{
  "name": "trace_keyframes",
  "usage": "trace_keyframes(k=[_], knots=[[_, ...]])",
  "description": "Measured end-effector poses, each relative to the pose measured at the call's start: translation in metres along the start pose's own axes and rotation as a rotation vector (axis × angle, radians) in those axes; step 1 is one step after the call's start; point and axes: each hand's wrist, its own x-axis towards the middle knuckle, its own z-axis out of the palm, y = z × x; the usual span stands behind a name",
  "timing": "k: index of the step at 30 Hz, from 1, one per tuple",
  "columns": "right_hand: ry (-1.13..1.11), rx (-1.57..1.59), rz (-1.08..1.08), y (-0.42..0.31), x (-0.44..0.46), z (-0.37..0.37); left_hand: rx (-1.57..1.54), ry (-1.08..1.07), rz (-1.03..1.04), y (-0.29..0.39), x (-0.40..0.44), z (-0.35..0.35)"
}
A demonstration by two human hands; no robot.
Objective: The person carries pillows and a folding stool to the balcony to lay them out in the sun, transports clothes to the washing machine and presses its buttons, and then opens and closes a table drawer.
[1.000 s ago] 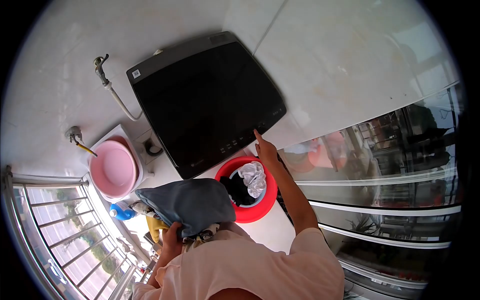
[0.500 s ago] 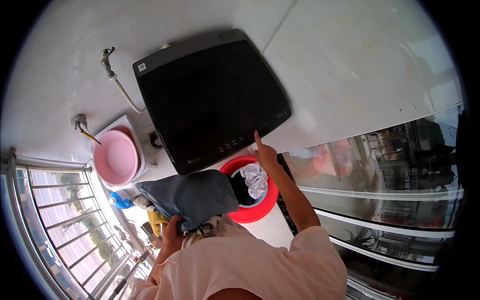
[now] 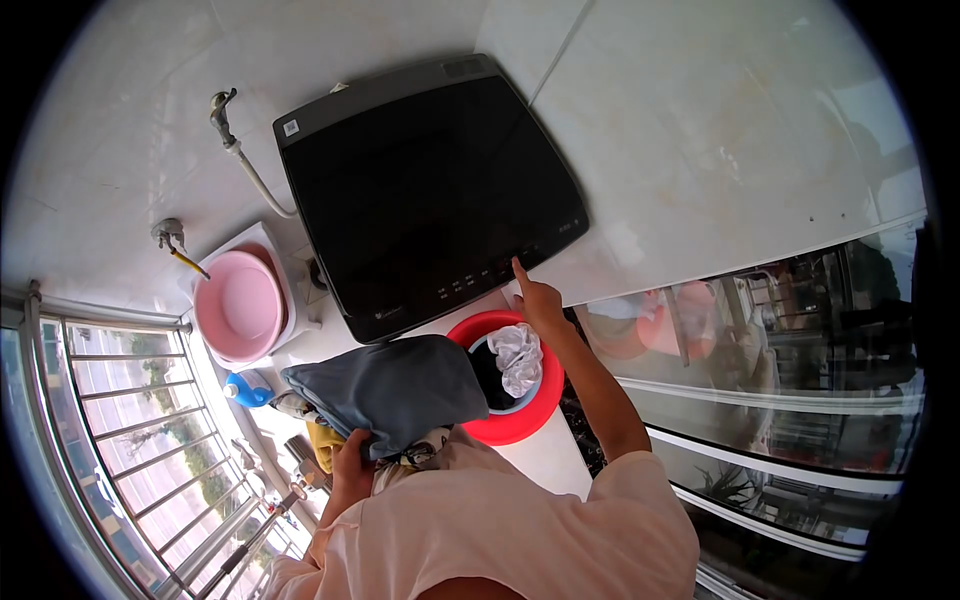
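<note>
My right hand (image 3: 540,303) is at the front edge of the black-lidded washing machine (image 3: 430,180). Its index finger is stretched out with the tip at the control panel (image 3: 470,285), the other fingers are partly curled, and nothing is in it. Low on the left, my left hand (image 3: 351,462) is closed on a dark grey garment (image 3: 400,385), bunched against my body with other clothes, among them a yellow piece (image 3: 323,443). Below the machine's front, a red basin (image 3: 510,430) holds a lighter tub with white cloth (image 3: 519,360) and dark cloth inside.
A pink basin (image 3: 238,310) rests on a white sink at left, beneath a wall tap (image 3: 168,232). Another tap (image 3: 220,110) feeds a hose by the machine. A blue bottle (image 3: 247,390) stands near the barred window (image 3: 150,430). Glass doors (image 3: 780,350) line the right side.
The whole view has shifted slightly to the right. My right fingertip stays at the control panel, and my left hand keeps its hold on the garment.
</note>
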Motion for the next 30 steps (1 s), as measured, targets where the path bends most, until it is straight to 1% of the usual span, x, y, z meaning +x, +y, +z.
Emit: trace_keyframes(k=[7, 10, 15, 22, 25, 27, 30], knots=[[0.025, 0.040, -0.034, 0.005, 0.003, 0.010, 0.009, 0.002, 0.040, -0.005, -0.004, -0.001], [0.027, 0.016, -0.013, 0.004, 0.003, 0.019, -0.003, 0.000, 0.038, -0.005, -0.006, 0.003], [0.002, 0.015, -0.013, 0.000, 0.001, 0.006, 0.000, -0.007, 0.013, -0.008, -0.001, -0.007], [-0.030, 0.040, -0.013, 0.002, 0.000, 0.004, 0.011, -0.026, 0.045, -0.009, -0.002, -0.012], [0.032, 0.030, -0.057, 0.008, 0.002, 0.015, 0.024, -0.008, 0.038, -0.008, -0.002, -0.013], [0.009, 0.007, -0.013, 0.006, 0.001, 0.019, 0.021, 0.005, 0.007, -0.007, -0.001, -0.013], [-0.015, 0.012, 0.008, 0.001, 0.001, 0.015, 0.034, 0.005, 0.038, -0.008, 0.001, -0.017]])
